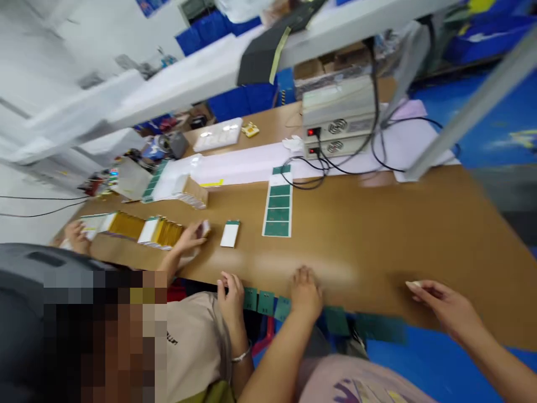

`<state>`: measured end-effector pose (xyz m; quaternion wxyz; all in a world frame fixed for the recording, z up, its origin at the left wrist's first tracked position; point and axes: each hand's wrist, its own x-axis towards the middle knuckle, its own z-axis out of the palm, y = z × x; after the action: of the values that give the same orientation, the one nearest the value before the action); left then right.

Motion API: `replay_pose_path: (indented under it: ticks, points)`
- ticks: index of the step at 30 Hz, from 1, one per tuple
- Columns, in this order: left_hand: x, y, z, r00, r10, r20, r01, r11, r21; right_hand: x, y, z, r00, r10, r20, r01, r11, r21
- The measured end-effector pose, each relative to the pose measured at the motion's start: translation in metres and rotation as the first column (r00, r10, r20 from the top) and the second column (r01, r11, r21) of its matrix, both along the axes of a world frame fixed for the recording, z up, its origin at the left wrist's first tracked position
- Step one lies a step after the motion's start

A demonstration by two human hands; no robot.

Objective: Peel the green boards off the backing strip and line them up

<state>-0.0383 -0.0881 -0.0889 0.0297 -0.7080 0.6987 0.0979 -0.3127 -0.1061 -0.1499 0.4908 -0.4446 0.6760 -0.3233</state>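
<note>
My left hand (307,292) rests palm down at the front edge of the brown table (356,224), its fingers lying on the surface with nothing visible in them. Off to the right, my right hand (436,302) hovers over the table's front part, thumb and fingers pinched together; a pale spot shows at the tips, too small and blurred to name. A sheet with green labels (278,212) lies beyond my left hand. Left of that sheet is a small white card stack with a green top edge (229,234). Green pieces (265,302) hang along the table's front edge.
A co-worker sits at left, one hand (230,299) near the table edge, the other (189,239) at a small pale item. Rows of yellow-and-white packs (128,225) stand farther left. Grey power units (339,123) with black cables are at the back, beside a slanted metal post (461,101).
</note>
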Motion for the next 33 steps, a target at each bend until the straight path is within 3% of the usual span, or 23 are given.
replay_pose_path:
  ticks: [3,5,9,14,18,25,29,33]
  points:
    - [0.003,0.003,0.007,0.997,-0.065,0.045,0.064,0.998,0.02,-0.031,0.043,0.003,0.996,-0.066,0.061,0.053,0.981,0.186]
    - [0.001,0.0,0.008,0.993,-0.096,0.064,0.094,0.995,0.033,-0.043,0.068,0.002,0.994,-0.104,-0.016,0.104,0.957,0.269]
    - [-0.008,-0.005,0.006,0.988,-0.12,0.098,0.114,0.991,0.07,-0.041,0.093,-0.004,0.98,-0.194,-0.049,0.199,0.915,0.35]
    - [-0.017,-0.008,0.009,0.982,-0.117,0.149,0.106,0.991,0.079,-0.005,0.088,-0.016,0.977,-0.194,0.087,0.17,0.958,0.229]
    - [-0.028,-0.006,0.015,0.982,-0.129,0.136,0.115,0.988,0.106,0.013,0.082,-0.026,0.976,-0.21,0.054,0.197,0.965,0.174]
    - [-0.076,-0.004,0.006,0.953,-0.302,-0.024,0.302,0.941,0.154,0.016,0.077,-0.026,0.992,-0.125,-0.01,0.125,0.982,0.141]
    - [-0.09,-0.006,-0.003,0.95,-0.308,-0.047,0.312,0.938,0.153,0.015,0.075,-0.03,0.993,-0.116,-0.004,0.115,0.984,0.133]
    - [-0.089,-0.003,-0.002,0.961,-0.265,-0.077,0.275,0.945,0.177,0.005,0.084,-0.031,0.996,-0.084,0.015,0.081,0.987,0.141]
